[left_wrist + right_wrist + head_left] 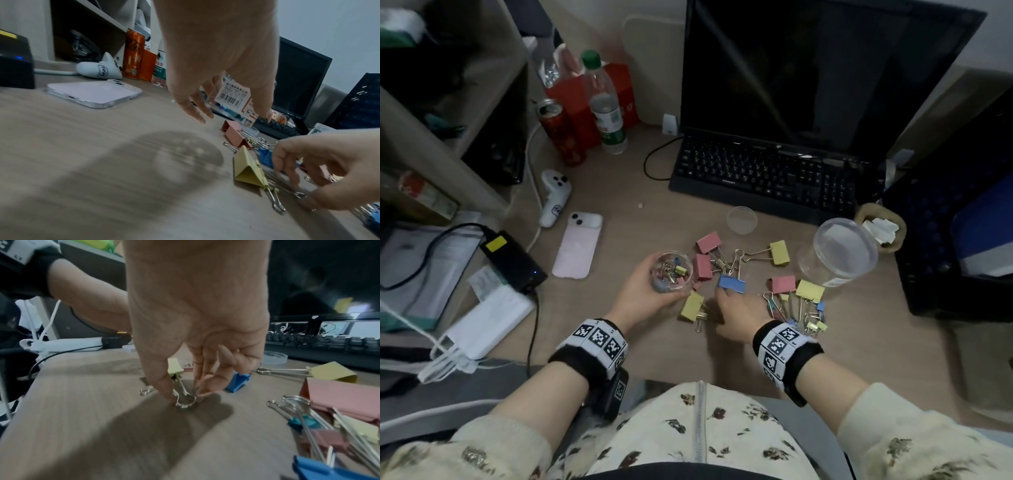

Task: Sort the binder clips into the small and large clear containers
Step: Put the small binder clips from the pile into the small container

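Observation:
My left hand (654, 291) grips the small clear container (671, 272), which has several small clips in it, and holds it just above the desk. In the left wrist view, the fingers (202, 113) curl round its labelled wall (232, 97). My right hand (185, 398) pinches the wire handle (186, 400) of a yellow binder clip (693, 306) lying on the desk, next to a blue clip (731, 283). Pink, yellow and blue clips (796, 294) lie scattered to the right. The large clear container (839, 253) lies at the right with nothing in it.
A small clear lid (742, 220) lies before the black keyboard (763, 174). A pink phone (578, 245), a white controller (554, 198), a red can (561, 133) and a bottle (606, 102) stand to the left. A black mesh tray (955, 240) sits at the right.

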The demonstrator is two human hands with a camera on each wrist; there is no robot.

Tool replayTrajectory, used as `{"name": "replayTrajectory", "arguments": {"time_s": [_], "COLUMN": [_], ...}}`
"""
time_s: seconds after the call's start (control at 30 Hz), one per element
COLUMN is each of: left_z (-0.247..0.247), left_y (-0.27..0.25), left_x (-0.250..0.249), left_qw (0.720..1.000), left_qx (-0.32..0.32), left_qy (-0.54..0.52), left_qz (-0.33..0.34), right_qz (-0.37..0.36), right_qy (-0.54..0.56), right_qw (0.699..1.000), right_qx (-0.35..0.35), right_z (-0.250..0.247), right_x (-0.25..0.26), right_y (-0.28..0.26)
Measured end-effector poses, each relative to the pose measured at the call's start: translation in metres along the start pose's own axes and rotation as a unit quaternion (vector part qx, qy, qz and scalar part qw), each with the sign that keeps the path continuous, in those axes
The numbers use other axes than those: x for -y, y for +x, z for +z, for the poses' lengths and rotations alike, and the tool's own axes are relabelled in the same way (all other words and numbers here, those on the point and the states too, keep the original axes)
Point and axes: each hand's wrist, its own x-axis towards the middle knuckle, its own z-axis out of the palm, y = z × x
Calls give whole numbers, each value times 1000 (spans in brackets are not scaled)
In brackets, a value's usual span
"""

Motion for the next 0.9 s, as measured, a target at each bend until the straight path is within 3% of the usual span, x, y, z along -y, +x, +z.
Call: {"name": "replayTrajectory", "arguments": {"time_s": [0.2,0.37,0.57,0.73,0.8,0.9], "left_z": [-9,-10,-18,-17,-14,-11], "left_y": [-5,-8,-9,-8,-6,-5], "left_x": [11,10,14,16,17,17], "left_qw": [1000,999,999,999,1000,1000], "left_qx": [-25,-30,-36,-30,-22,-14], "left_qy": [-9,-23,1,4,7,13], "left_qz": [-9,7,11,12,10,10], "right_qz": [-5,-8,14,-74,-121,-137], "right_qy": [-3,23,21,82,69,38], "right_qw": [1000,998,997,993,990,990], "right_qx": [14,-50,-66,-35,-10,19], "right_z": [-6,-20,-16,-11,-10,-6], "right_x": [4,7,8,8,8,10], "right_y": [6,14,14,10,7,3]}}
